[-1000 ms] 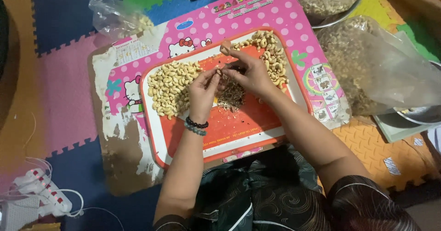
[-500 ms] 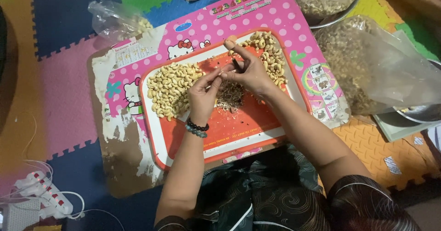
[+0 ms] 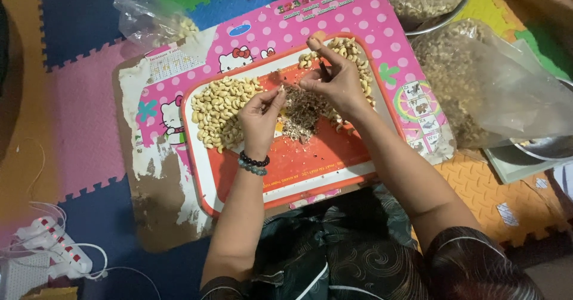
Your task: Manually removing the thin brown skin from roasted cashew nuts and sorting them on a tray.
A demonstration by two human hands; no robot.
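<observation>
Cashew point(image 3: 280, 89) pinched between the thumb and fingertips of the left hand point(image 3: 259, 114), held just above the middle of the orange tray point(image 3: 310, 169), right over the heap of brown skins point(image 3: 301, 112). Half a second ago both hands were pressed together working on the nut; now they've pulled slightly apart, and the right hand point(image 3: 334, 85) has lifted toward the tray's far edge with its index finger sticking up. It's clenched around a thin dark tool point(image 3: 323, 69), can't tell if it's a little knife or a scraper. My read is that one nut just got its skin scraped off, since the nut looks pale and bare and the skins heap looks a bit wider than before. Peeled nuts point(image 3: 222, 110) sit in a creamy, curved, smooth-looking pile at the tray's left side, and another bunch point(image 3: 352, 58) lies along the far right corner behind the right hand. The skins are flaky, papery, dark crumbs. The tray's glossy plastic with a white rim, resting on a pink dotted board point(image 3: 358, 19) whose print is peeling off at its left edge. Crinkly clear bags of nuts point(image 3: 477, 79) lie to the right on the foam puzzle mat point(image 3: 89, 115). Beaded bracelets point(image 3: 253, 164) on the left wrist.
</observation>
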